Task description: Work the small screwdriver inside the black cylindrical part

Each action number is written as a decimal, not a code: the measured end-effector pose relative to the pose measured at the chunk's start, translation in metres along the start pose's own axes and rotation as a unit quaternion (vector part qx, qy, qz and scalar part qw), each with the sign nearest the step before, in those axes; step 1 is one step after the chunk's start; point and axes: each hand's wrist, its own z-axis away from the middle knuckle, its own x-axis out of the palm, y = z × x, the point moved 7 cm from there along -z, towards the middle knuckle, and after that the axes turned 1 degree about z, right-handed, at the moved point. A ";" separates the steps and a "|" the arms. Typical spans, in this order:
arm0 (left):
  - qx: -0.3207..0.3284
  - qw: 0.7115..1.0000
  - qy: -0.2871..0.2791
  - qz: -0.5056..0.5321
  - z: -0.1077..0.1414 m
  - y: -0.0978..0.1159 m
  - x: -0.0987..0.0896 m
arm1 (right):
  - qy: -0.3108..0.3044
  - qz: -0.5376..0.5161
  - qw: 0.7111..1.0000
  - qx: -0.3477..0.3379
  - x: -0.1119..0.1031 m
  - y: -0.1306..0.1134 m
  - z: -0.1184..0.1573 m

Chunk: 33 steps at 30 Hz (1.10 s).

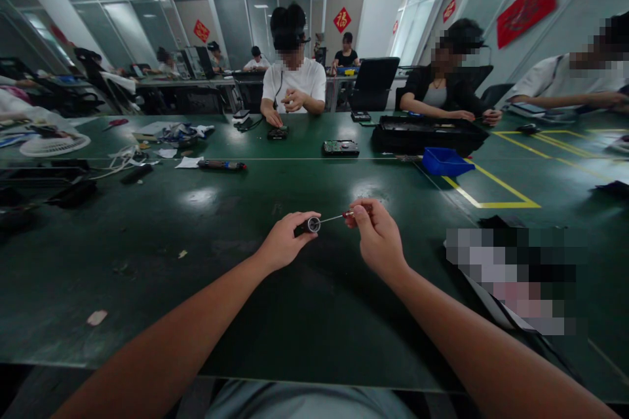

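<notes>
Above the middle of the table, my left hand (284,239) is closed around a dark cylinder (313,224). Its round, silver-rimmed end faces toward me and to the right, and the grip hides most of its body. My right hand (381,236) pinches the red handle of a screwdriver (333,218). The thin metal shaft points left, and its tip meets or nearly meets the rim of the cylinder; contact cannot be made out for certain.
On the green table (221,327) lie a dark tool (222,165), a hard drive (341,147), a blue bin (446,162) and a black tray (427,134). A blurred-out flat object (511,281) is near my right forearm. Across the table a person (295,82) handles a small device.
</notes>
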 end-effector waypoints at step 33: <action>0.014 0.998 0.002 -0.057 0.000 0.003 -0.003 | -0.067 0.086 0.992 -0.060 0.006 -0.017 0.004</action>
